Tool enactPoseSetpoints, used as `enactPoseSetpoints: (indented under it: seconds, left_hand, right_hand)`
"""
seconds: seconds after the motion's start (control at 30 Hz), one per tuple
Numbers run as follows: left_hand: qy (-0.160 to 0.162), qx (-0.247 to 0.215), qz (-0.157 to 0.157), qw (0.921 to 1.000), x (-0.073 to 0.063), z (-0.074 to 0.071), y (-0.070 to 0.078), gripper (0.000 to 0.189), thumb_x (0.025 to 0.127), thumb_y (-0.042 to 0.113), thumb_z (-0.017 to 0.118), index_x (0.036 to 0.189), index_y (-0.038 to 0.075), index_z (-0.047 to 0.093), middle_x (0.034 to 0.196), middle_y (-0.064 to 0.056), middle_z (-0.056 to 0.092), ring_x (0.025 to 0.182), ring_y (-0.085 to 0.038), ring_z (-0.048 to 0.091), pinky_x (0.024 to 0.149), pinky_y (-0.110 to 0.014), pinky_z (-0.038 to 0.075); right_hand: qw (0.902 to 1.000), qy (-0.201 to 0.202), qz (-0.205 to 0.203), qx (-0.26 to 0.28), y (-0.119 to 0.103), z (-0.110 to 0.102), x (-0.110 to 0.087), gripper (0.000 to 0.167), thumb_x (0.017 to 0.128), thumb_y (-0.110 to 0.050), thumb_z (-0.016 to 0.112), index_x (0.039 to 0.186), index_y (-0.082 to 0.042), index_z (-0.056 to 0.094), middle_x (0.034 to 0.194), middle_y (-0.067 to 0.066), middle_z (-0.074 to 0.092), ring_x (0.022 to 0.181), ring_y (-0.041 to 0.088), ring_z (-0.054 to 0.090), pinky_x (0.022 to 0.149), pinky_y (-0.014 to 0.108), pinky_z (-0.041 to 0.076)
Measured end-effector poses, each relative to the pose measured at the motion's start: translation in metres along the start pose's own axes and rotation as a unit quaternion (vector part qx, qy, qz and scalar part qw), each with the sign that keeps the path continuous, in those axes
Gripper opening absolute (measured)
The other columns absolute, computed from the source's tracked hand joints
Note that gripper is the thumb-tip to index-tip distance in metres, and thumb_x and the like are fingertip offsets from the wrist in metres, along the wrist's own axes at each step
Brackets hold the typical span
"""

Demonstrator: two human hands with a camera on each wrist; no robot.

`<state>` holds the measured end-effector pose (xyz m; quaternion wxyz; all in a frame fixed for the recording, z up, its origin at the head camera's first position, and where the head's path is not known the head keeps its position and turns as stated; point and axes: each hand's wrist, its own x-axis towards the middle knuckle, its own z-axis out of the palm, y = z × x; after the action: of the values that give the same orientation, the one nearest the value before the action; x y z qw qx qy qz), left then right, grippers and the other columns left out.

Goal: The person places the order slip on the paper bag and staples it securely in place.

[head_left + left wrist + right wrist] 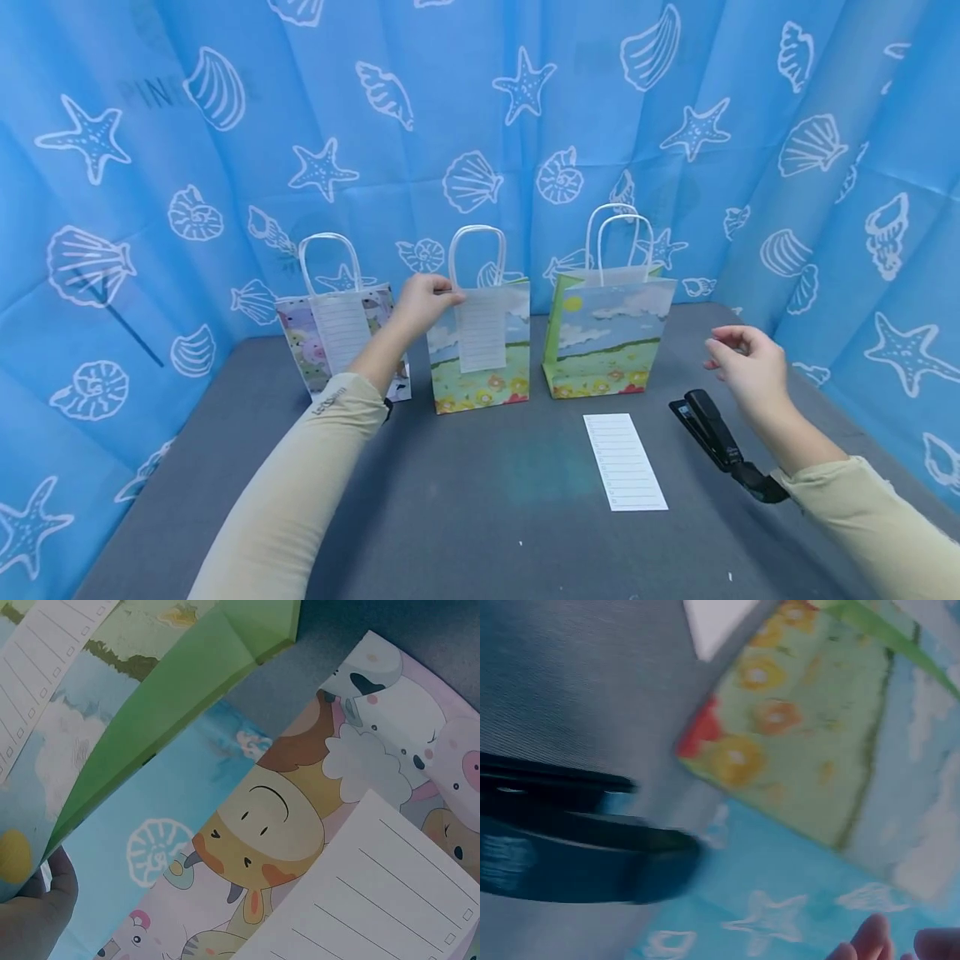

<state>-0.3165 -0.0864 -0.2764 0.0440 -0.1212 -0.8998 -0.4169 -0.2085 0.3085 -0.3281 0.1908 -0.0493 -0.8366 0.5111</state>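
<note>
My left hand point(422, 307) pinches the top left edge of the middle gift bag point(444, 379), which has a painted meadow and white handles. A lined paper slip point(482, 337) hangs on that bag's front, just right of my fingers. In the left wrist view, the fingertips point(61, 881) meet the bag's edge beside its green side fold. My right hand point(750, 367) hovers with loosely bent fingers, holding nothing. Below it on the table lies a black stapler point(712, 433). A loose lined slip point(626, 462) lies flat to the stapler's left.
To the left stands an animal-print gift bag point(300, 342) with a lined slip point(341, 332) on its front. A second meadow gift bag point(611, 342) stands at the right. Behind the grey table point(450, 500) hangs a blue seashell curtain point(450, 100).
</note>
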Motion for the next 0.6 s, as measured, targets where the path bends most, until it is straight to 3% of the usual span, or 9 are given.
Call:
enactPoseSetpoints:
  seconds: [0.1, 0.27, 0.43, 0.5, 0.6]
  left_hand:
    - [0.003, 0.001, -0.001, 1.0, 0.0, -0.001, 0.0, 0.02, 0.097, 0.019, 0.063, 0.101, 0.001, 0.071, 0.099, -0.012, 0.068, 0.082, -0.021, 0.054, 0.072, -0.035, 0.045]
    - [0.002, -0.003, 0.002, 1.0, 0.001, -0.001, 0.0, 0.02, 0.097, 0.019, 0.063, 0.099, 0.001, 0.07, 0.095, -0.011, 0.067, 0.078, -0.02, 0.051, 0.07, -0.033, 0.043]
    - [0.003, -0.004, -0.001, 1.0, 0.0, -0.001, 0.001, 0.02, 0.097, 0.019, 0.063, 0.097, 0.001, 0.07, 0.093, -0.01, 0.067, 0.077, -0.02, 0.05, 0.069, -0.032, 0.042]
    - [0.003, -0.006, -0.003, 1.0, 0.0, -0.001, 0.002, 0.02, 0.097, 0.02, 0.063, 0.097, 0.001, 0.07, 0.093, -0.01, 0.066, 0.077, -0.02, 0.05, 0.069, -0.032, 0.041]
    - [0.003, -0.006, -0.002, 1.0, 0.001, -0.001, 0.002, 0.02, 0.097, 0.02, 0.063, 0.097, 0.002, 0.07, 0.093, -0.01, 0.066, 0.077, -0.019, 0.05, 0.068, -0.032, 0.041]
  right_hand:
    - [0.9993, -0.001, 0.038, 0.0, 0.015, -0.004, -0.001, 0.023, 0.101, -0.023, 0.05, 0.112, -0.004, 0.053, 0.082, -0.018, 0.054, 0.07, -0.007, 0.058, 0.061, 0.015, 0.047]
    - [0.9947, 0.009, 0.095, -0.038, 0.041, -0.006, -0.004, 0.041, 0.1, -0.033, 0.051, 0.121, 0.002, 0.05, 0.093, -0.005, 0.054, 0.074, -0.006, 0.052, 0.062, 0.021, 0.046]
    - [0.9862, -0.036, 0.15, -0.059, 0.057, -0.008, -0.011, 0.058, 0.1, -0.036, 0.049, 0.134, 0.01, 0.039, 0.112, 0.018, 0.052, 0.096, 0.024, 0.055, 0.074, 0.04, 0.045]
    - [0.9819, -0.076, 0.166, -0.05, 0.06, -0.011, -0.014, 0.066, 0.101, -0.035, 0.046, 0.14, 0.014, 0.028, 0.124, 0.031, 0.042, 0.108, 0.04, 0.048, 0.082, 0.047, 0.043]
    - [0.9681, -0.124, 0.216, -0.028, 0.062, -0.014, -0.018, 0.074, 0.1, -0.04, 0.045, 0.143, 0.016, 0.021, 0.138, 0.038, 0.028, 0.123, 0.05, 0.036, 0.089, 0.053, 0.04]
